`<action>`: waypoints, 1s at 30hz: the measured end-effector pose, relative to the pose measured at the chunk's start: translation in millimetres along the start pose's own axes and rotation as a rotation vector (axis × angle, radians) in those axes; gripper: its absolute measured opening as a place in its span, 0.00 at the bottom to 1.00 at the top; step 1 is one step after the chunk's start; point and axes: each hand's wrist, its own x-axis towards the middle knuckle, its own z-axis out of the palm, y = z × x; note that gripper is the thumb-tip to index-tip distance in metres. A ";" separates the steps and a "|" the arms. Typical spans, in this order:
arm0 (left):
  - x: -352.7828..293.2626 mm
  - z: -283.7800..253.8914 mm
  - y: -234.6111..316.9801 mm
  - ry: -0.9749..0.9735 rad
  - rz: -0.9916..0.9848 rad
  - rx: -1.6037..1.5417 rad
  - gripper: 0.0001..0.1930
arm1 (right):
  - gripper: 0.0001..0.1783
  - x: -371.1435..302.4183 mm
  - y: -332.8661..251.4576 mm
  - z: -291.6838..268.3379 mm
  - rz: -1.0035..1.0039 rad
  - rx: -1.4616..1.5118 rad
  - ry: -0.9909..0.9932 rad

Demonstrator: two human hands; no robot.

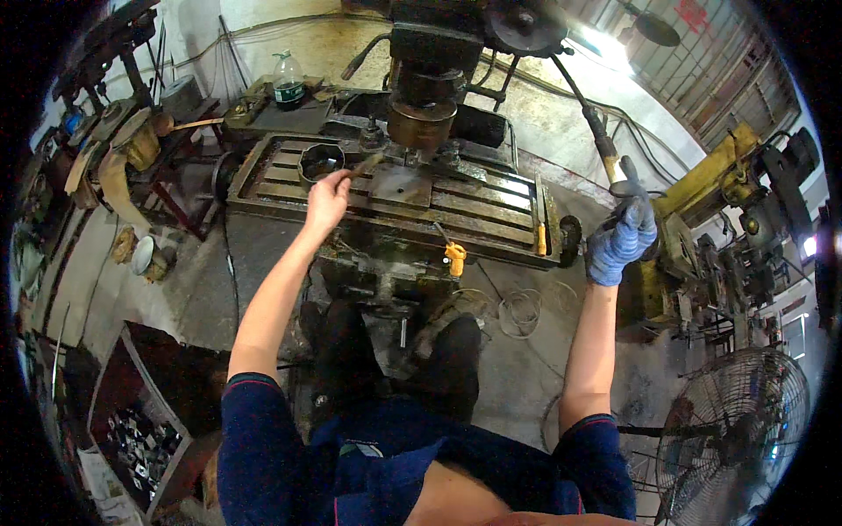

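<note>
My left hand (pixel 326 201), bare, is shut on the wooden handle of a small brush (pixel 362 166) whose tip reaches toward a grey metal plate (pixel 400 186) on the slotted machine table (pixel 474 215). Right above that plate hangs the round spindle head (pixel 422 122) of the drilling machine. My right hand (pixel 621 238) wears a blue knit glove and is shut on the dark grip of the long feed lever (pixel 586 112) that slants up to the machine head. A dark metal cup (pixel 320 161) stands on the table just left of my left hand.
An orange-handled tool (pixel 454 256) hangs at the table's front edge. A clear plastic bottle (pixel 288 81) stands behind the machine. A wire-guard floor fan (pixel 732 437) is at lower right, yellow machinery (pixel 712 180) at right, and a box of small metal parts (pixel 140 443) at lower left.
</note>
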 end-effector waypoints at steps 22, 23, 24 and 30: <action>30.9 -39.2 -35.7 -0.085 0.267 0.809 0.15 | 0.17 93.0 -22.2 5.5 -0.284 0.020 -0.043; 29.2 -42.4 -27.9 -0.100 0.235 0.822 0.16 | 0.12 99.8 -26.8 8.2 -0.271 -0.018 -0.037; 27.5 -47.4 -19.3 -0.115 0.202 0.837 0.16 | 0.15 107.8 -19.6 6.2 -0.316 -0.040 -0.029; 22.3 -39.1 4.2 0.053 0.015 0.467 0.13 | 0.09 198.5 -27.1 -12.6 -1.058 -0.899 -0.015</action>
